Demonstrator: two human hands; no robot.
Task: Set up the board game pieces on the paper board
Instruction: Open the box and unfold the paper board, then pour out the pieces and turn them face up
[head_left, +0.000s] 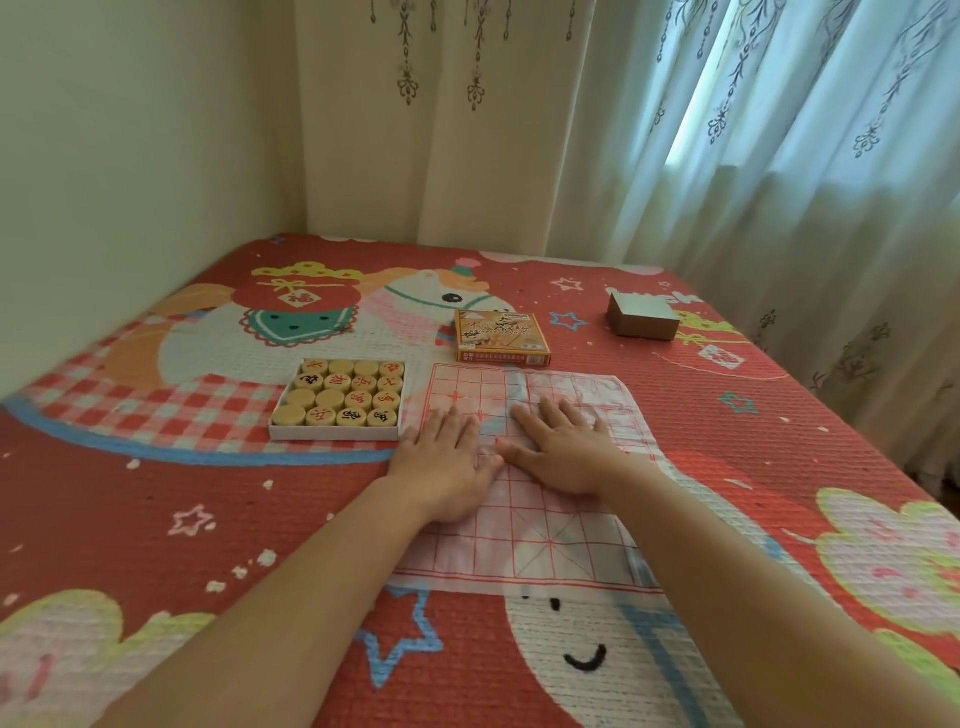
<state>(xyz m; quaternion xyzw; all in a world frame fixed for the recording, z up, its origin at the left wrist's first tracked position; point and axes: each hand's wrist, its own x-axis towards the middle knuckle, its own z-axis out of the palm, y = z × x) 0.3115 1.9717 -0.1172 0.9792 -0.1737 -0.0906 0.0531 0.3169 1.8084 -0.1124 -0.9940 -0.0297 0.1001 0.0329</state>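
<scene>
Our left hand (451, 457) and right hand (561, 447) lie flat, fingers spread, pressing the paper board (545, 540); the tray of pieces (340, 399) sits just left.

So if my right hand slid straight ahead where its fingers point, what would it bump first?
Probably the orange box just past the far edge of the paper board. Your right hand lies flat on that board, nothing standing between.

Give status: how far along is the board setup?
Done: paper board lies spread on the bedspread. In hand: left hand and right hand press flat on it. Left: all visible pieces sit in the open tray beside it; none is on the board.
</scene>
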